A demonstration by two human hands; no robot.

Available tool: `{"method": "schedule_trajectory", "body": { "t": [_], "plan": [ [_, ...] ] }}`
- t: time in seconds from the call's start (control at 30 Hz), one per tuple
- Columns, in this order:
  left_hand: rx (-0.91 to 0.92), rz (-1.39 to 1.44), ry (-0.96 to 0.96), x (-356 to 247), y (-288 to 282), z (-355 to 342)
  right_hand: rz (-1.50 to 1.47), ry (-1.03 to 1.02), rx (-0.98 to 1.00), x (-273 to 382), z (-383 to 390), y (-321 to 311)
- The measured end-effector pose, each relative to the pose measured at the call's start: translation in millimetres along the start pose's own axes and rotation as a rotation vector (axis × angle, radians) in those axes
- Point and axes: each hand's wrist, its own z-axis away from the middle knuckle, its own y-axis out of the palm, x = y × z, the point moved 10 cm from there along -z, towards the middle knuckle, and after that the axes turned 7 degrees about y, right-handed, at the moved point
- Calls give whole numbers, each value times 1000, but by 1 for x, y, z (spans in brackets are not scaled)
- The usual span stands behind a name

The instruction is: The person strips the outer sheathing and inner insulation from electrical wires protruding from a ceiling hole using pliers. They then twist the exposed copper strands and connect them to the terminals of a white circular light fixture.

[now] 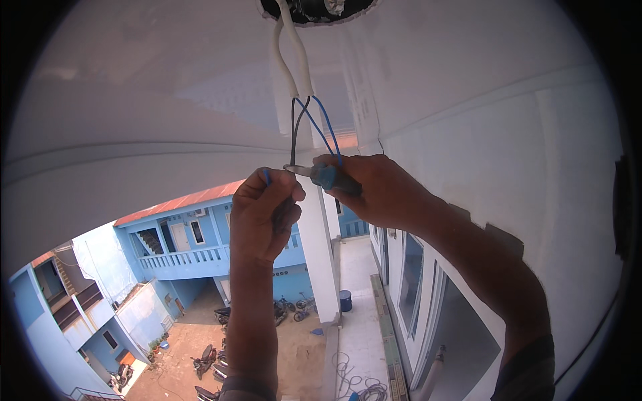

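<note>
With arms (254,321) up, gripping pliers (327,178) in right hand (370,177), tips at black wires (293,130) below the ceiling hole (313,16); pinching blue bit (267,176) in left hand (267,208). Best keep wires still, squeeze gently.

FREE: open air left of left hand (263,210); gap between forearms (254,321) below pliers (336,179) | BLOCKED: pliers in right hand (378,182) crossing the space to left hand; above them, hanging cables (303,65), black wires (293,140), blue wires (330,120) | OVERHEAD: ceiling (167,93)

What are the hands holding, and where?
Right hand: pliers, by the handles. Left hand: seemingly black wires, under the pliers' tip, and a blue bit.
</note>
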Motion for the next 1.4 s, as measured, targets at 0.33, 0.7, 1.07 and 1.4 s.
{"method": "schedule_trajectory", "body": {
  "t": [0.33,0.7,1.07,1.4],
  "plan": [
    [-109,-316,81,-9,-2,8,229,28,-72,-12,-11,1],
    [-12,-276,161,-19,7,15,82,24,32,-13,-10,15],
    [14,-336,198,-17,4,3,101,13,-11,-14,-12,12],
    [211,-673,282,-35,-36,-5,335,-4,119,-14,16,24]
  ]
}}
